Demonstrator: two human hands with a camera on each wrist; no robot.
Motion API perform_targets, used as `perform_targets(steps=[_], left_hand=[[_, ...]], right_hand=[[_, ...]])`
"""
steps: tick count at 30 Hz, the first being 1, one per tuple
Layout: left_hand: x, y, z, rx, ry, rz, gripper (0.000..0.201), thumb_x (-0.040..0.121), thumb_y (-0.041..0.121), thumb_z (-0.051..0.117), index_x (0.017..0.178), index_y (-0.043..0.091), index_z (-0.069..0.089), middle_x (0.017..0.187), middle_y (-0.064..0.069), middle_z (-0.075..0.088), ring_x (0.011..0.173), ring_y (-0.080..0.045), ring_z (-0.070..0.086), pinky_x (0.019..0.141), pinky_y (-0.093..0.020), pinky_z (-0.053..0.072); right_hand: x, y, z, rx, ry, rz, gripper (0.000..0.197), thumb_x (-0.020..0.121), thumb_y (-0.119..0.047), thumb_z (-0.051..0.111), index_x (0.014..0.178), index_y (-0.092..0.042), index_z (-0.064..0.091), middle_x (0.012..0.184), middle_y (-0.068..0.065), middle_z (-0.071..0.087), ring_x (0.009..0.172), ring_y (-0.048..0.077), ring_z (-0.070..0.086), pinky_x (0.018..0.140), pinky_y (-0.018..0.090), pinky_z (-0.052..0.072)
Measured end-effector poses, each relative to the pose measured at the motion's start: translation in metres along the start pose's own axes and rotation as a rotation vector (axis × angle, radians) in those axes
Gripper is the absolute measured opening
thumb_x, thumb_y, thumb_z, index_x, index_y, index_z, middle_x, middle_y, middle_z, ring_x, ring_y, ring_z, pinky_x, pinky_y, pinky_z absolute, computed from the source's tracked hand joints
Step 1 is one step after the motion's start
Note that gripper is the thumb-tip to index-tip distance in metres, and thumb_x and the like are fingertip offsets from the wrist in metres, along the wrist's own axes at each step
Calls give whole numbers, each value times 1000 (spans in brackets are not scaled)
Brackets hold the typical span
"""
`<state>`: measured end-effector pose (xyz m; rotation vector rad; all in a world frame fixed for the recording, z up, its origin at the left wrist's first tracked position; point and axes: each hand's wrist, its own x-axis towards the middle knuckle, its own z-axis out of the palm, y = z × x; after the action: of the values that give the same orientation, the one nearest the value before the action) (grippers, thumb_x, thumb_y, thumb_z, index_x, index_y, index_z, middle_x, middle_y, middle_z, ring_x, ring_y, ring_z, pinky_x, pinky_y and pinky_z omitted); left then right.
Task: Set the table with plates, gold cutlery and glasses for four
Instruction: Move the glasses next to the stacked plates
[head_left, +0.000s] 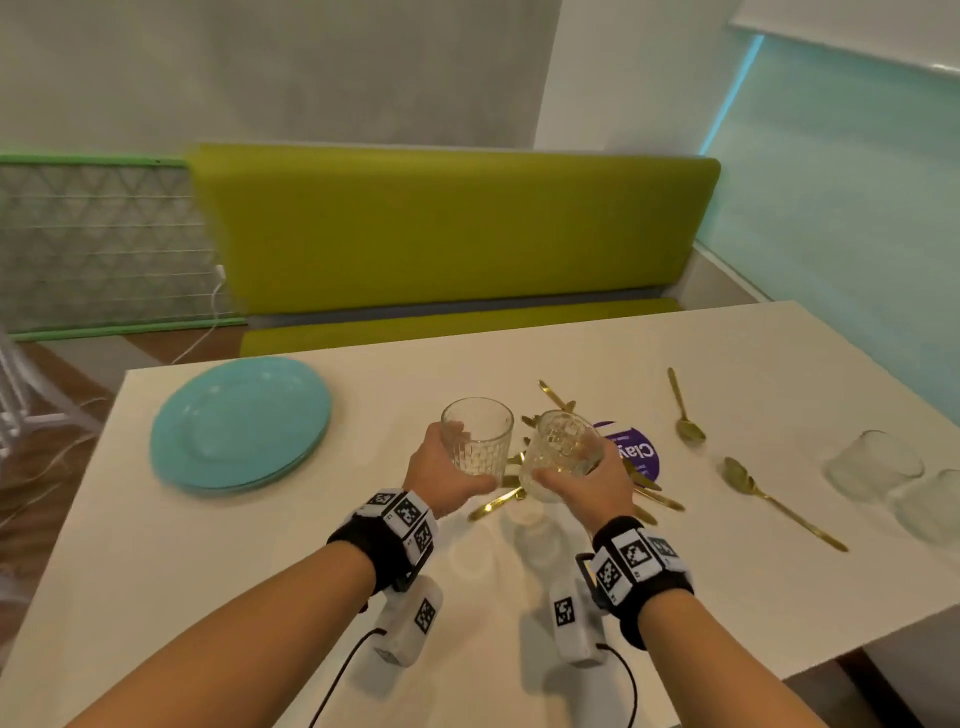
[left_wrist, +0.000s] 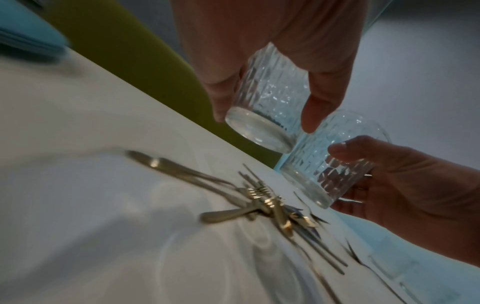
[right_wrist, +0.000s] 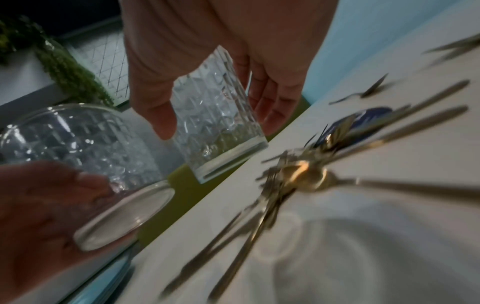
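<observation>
From the head view, the left hand (head_left: 441, 475) wraps a cut-pattern glass (head_left: 478, 436) and the right hand (head_left: 587, 486) wraps a second glass (head_left: 561, 449). Both are carried upright above the counter (head_left: 260, 545), probably bound for two place settings. Under them lies the pile of gold cutlery (head_left: 644, 493), unsorted; two spoons (head_left: 685, 410) lie apart to the right, and two more glasses (head_left: 872, 462) wait at the far right. The stack of teal plates (head_left: 239, 423) sits at the left, not yet dealt out.

In the left wrist view, thumb and fingers pinch the glass low on its wall, base clear of the counter; the other glass (left_wrist: 332, 160) hangs just beside it.

The right wrist view shows the same grip on its glass (right_wrist: 218, 123), tilted slightly, with blurred forks (right_wrist: 272, 185) below.
</observation>
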<state>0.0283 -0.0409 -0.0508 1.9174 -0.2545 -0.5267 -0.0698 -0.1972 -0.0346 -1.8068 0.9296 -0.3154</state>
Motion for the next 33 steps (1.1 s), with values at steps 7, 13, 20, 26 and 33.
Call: perform_targets(steps=[7,13,20,26,33], left_hand=[[-43,-74,-87,120,121,-98,78,59,14,85,125,11,44,124,-4,50,117,-23,51,91,-25,41],[-61,-115,-144,124,238,-189,84,54,17,88,127,12,48,125,-8,53,117,-26,55,98,-33,45],[-72,-142,-183,142,314,-249,87,58,14,87,134,12,46,133,-9,54,123,-26,53,101,-30,41],[-71,-148,-196,86,358,-276,87,57,8,87,134,11,47,133,-10,55,124,-26,53,99,-29,41],[-53,-163,-205,188,395,-247,92,36,30,79,124,16,55,114,-9,62,110,-26,60,92,-40,54]], right_hand=[[-70,3,98,-122,-170,26,82,60,-21,87,130,-14,45,125,7,57,114,21,55,95,28,44],[-94,-1,153,-237,-298,-72,83,60,-24,87,130,-14,45,123,2,57,113,17,54,88,18,39],[-102,-6,194,-309,-371,-150,80,57,-25,87,126,-18,47,121,0,57,114,18,54,93,22,42],[-109,-10,217,-304,-405,-162,84,58,-23,87,130,-17,45,127,2,56,118,19,53,97,24,43],[-108,-22,239,-269,-420,-154,86,59,-21,87,133,-18,43,130,2,55,121,20,52,99,25,42]])
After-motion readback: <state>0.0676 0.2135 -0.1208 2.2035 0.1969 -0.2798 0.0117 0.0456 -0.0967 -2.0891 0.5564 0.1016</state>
